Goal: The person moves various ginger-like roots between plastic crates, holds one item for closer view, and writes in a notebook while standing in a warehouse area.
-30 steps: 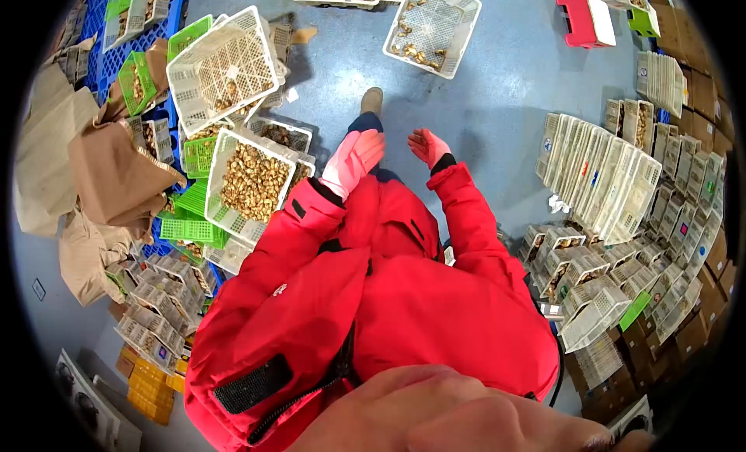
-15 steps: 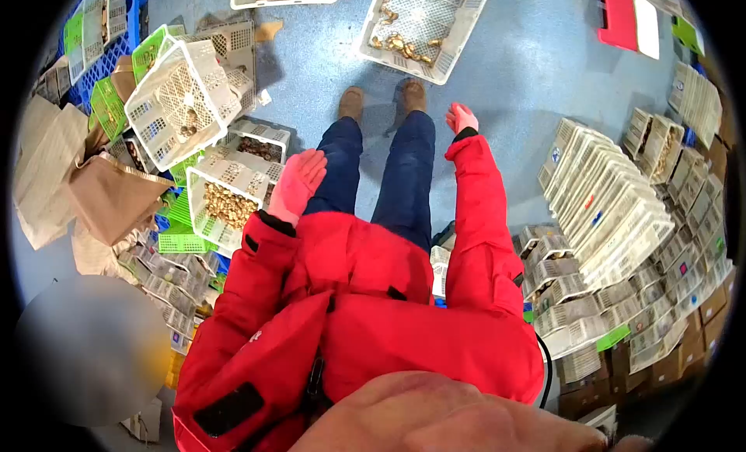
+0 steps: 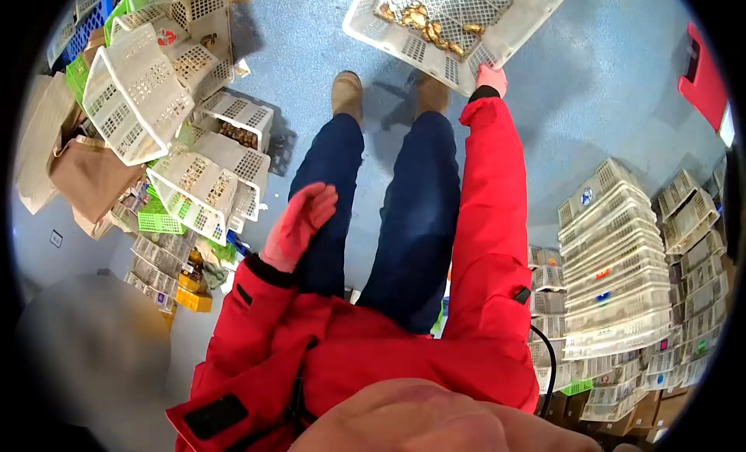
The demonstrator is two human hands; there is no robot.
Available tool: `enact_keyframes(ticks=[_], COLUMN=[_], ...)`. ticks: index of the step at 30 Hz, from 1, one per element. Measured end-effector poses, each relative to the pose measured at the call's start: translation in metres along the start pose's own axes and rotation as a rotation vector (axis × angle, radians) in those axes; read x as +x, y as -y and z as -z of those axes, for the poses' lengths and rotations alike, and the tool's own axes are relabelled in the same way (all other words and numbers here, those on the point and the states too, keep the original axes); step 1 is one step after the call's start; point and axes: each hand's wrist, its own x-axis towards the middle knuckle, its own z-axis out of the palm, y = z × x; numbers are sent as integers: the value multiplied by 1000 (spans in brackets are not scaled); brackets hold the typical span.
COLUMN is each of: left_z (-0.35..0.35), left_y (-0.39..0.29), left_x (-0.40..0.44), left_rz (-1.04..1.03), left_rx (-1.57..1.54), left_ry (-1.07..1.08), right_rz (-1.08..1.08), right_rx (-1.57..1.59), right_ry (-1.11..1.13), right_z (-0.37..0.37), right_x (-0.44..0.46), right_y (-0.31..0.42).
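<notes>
Crate [image 3: 458,8] against right hand [image 3: 492,80], beyond left hand [image 3: 299,223]

The right hand's [image 3: 493,81] fingers meet a white crate [image 3: 435,67] at its near corner; golden-brown pieces [image 3: 423,21] lie inside, beyond and left of them. The left hand's [image 3: 299,225] fingers extend loosely, with piled baskets [image 3: 206,189] to their left.

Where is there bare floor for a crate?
The widest bare floor lies right of the right sleeve, between the white crate at the right hand and the nested white crates. A narrower strip runs between the left boot and the piled white crates. The left and lower right are crowded.
</notes>
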Motion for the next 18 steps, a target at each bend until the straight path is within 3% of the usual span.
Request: enact_keyframes(ticks=[2, 5, 7, 10, 12, 14, 16, 18], left_z=[-6, -10, -25, -41, -23, 5, 25, 24], left_y=[-3, -19, -40, -65, -66, -58, -34, -24], left_x=[8, 13, 7, 4, 19, 28, 31, 2], left_rz=[-41, -285, -391, -508, -586, -651, -540, -503], left_rx=[83, 361, 526, 568, 624, 846, 533, 237], left_ry=[30, 4, -107, -172, -172, -218, -106, -2], right_rz=[81, 126, 123, 185, 294, 220, 139, 138], right_rx=[92, -113, 113, -171, -38, 70, 425, 441], right_ry=[-2, -12, 100, 113, 107, 226, 333, 367], right_z=[23, 84, 120, 196, 232, 262, 278, 284], right_x=[-27, -80, -102, -164, -208, -252, -278, -302], right_y=[-1, 17, 3, 19, 17, 27, 18, 4])
